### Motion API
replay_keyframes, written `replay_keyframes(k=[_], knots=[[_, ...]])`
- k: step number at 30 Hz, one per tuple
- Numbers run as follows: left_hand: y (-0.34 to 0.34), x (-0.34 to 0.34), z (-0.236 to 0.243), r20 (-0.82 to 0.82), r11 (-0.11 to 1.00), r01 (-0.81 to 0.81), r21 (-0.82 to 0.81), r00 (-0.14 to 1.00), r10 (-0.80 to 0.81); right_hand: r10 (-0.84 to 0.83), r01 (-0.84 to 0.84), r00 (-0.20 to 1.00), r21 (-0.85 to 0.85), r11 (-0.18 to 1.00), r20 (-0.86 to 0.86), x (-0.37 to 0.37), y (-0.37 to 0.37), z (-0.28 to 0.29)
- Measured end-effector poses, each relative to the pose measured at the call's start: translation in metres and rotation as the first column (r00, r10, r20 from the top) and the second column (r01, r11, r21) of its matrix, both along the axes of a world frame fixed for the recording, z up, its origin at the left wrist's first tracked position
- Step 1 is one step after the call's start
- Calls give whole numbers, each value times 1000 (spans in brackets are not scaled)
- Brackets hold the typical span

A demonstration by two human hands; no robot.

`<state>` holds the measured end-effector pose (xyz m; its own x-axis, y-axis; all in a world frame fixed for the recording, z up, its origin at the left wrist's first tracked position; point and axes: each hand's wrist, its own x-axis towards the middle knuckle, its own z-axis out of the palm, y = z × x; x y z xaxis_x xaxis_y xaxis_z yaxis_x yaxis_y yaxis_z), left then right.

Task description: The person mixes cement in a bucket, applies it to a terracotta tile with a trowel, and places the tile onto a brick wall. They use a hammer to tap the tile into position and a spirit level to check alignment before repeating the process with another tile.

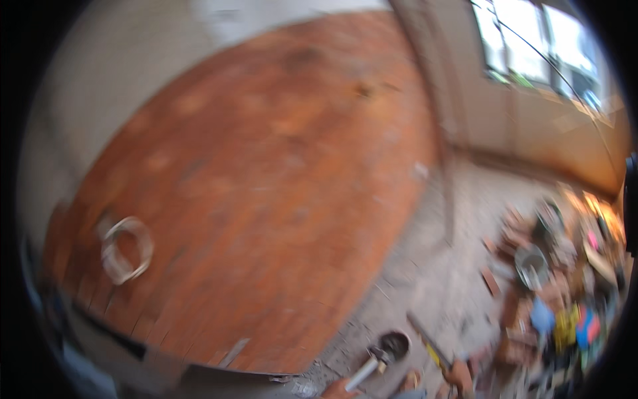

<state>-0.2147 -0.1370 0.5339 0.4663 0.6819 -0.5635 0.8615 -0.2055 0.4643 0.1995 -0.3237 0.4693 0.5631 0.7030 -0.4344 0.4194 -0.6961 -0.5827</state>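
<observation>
At the bottom edge, my left hand (339, 389) is closed round a pale-handled tool (362, 374). The tool's far end meets a round bowl (407, 347) with dark contents; blur hides whether the two are joined. Farther right, my right hand (458, 377) grips a long narrow tool (421, 330) with a yellow stretch near the fingers. Its dark tip points up and to the left, over the dusty floor. The kind of either tool is too smeared to tell.
A large reddish-orange surface (266, 199) fills the middle, with a whitish ring-shaped coil (147, 251) at its left. Rightward are a grey floor (432, 266), a metal bucket (531, 267), loose bricks (490, 282), a blue thing (542, 316) and a yellow thing (566, 326). Windows (525, 40) show at upper right.
</observation>
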Motion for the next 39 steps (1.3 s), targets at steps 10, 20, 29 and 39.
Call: replay_keyframes(k=[10, 20, 29, 39], knots=[[-16, -175, 113, 486, 880, -467, -89, 750, 448, 960, -997, 60, 63, 45, 273, -314, 208, 203], [-81, -325, 189, 754, 545, -644, -537, -75, 653, 873, -873, -484, -31, -487, -65, -497, 284, 284], [-87, -403, 165, 568, 348, -457, -819, -733, 375, 669, -817, -378, 571, 85, -640, -594, 287, 265], [-35, -447, 348, 921, 313, -887, -339, -380, -80, 954, -842, -247, 525, -125, -169, -668, 263, 371]])
